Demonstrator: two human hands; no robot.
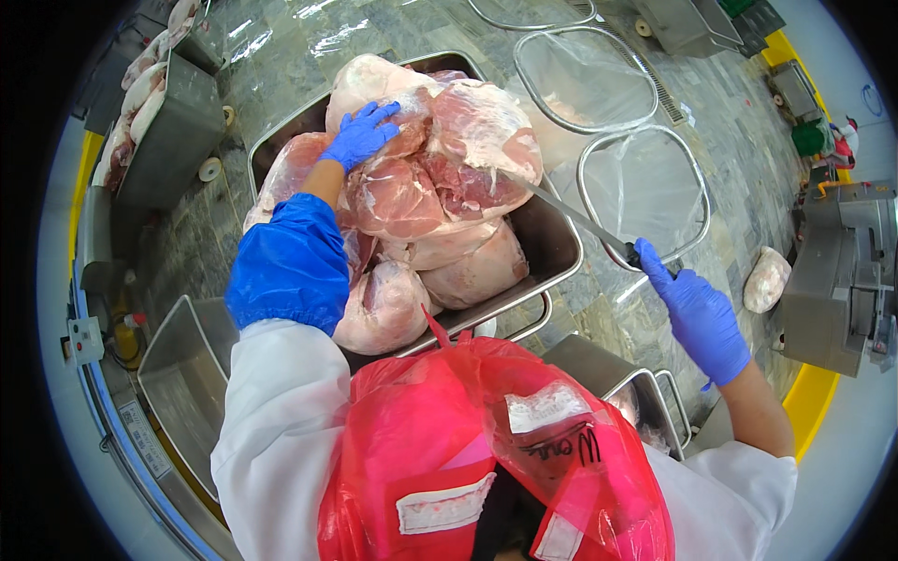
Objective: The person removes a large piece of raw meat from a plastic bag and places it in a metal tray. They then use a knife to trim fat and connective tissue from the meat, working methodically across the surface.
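Observation:
Large raw meat cuts, pink with pale fat, are heaped in a steel meat tub in front of me. My left hand, in a blue glove, lies on top of the heap with its fingers spread. A blue sleeve cover wraps that forearm. Out to the right, my right hand, also blue-gloved, is closed around the dark handle of a long knife. Its blade points up and left, and its tip end meets the right side of a fat-covered cut.
Metal hoops holding clear bags stand beyond the knife. Another steel tub is near my right side, and an open steel bin at lower left. Meat-filled bins line the far left. A steel machine stands right; a person is beyond.

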